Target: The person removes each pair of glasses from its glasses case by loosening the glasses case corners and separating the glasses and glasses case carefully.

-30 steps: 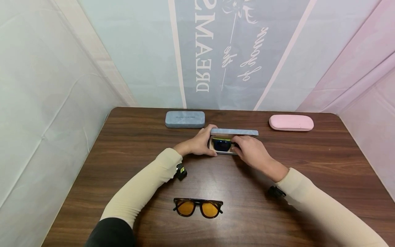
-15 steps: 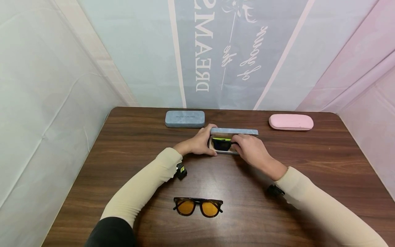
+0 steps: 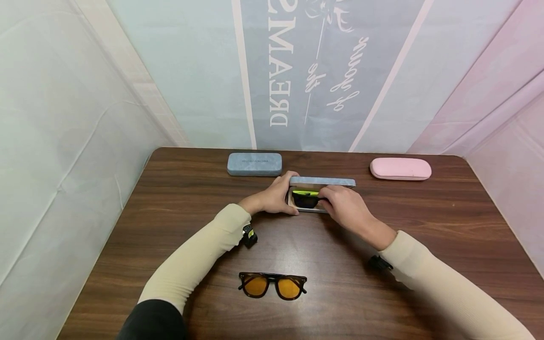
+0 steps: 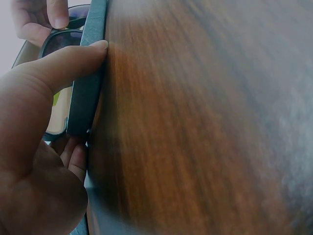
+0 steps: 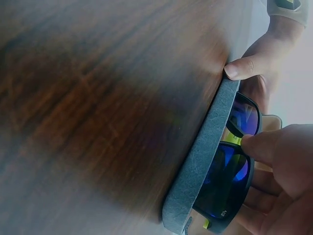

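A blue-grey glasses case (image 3: pixel 323 181) stands with its lid raised at the table's far middle. My left hand (image 3: pixel 272 196) holds its left end, with the thumb on the front wall (image 4: pixel 90 88) and other fingers round the end. Partly inside the case are black sunglasses (image 3: pixel 305 200) with yellow-green inner parts; their lenses (image 5: pixel 226 181) look blue-purple in the right wrist view. My right hand (image 3: pixel 350 210) pinches the sunglasses near the bridge, hiding their right half in the head view. The right thumb (image 5: pixel 259 147) lies on the frame between the lenses.
Black-framed glasses with orange lenses (image 3: pixel 289 288) lie on the wooden table (image 3: pixel 191 283) nearer to me. Along the back edge are a closed blue case (image 3: pixel 255 164), left, and a closed pink case (image 3: pixel 401 168), right. Fabric backdrops (image 3: pixel 204 71) surround the table.
The sunglasses have tilted slightly within the case: their lens has gone from shiny blue to dark, and more yellow-green shows above it. Both hands stay in nearly the same place.
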Tool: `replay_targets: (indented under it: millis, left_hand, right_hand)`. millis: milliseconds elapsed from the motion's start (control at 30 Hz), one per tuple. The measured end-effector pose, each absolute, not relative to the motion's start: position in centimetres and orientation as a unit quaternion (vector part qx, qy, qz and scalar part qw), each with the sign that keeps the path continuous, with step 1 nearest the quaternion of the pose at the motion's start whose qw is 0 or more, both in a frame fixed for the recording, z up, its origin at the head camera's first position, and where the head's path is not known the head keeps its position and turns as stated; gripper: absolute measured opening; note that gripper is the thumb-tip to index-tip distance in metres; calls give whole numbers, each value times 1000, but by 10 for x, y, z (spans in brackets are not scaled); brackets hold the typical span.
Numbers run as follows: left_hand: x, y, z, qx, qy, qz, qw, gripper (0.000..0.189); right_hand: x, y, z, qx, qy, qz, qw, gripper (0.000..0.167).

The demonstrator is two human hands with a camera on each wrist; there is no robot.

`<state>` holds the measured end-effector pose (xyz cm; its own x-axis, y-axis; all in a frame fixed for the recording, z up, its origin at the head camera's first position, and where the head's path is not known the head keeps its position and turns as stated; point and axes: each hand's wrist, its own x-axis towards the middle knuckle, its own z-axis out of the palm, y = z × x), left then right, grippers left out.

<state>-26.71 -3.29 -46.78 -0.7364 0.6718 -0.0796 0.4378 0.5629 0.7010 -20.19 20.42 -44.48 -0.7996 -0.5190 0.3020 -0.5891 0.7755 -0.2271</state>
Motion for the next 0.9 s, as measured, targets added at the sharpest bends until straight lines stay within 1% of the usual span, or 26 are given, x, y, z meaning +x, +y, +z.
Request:
replay_targets:
  millis: [633,900]
  left_hand:
    - [-266,-32,-469,322,868,344,159,98]
    - [-266,-32,-470,319,870,339,163,98]
  right_hand:
    - [-198,205,-444,321,-925,158,125,8]
    - [-198,206,-444,325,-924,155,128,9]
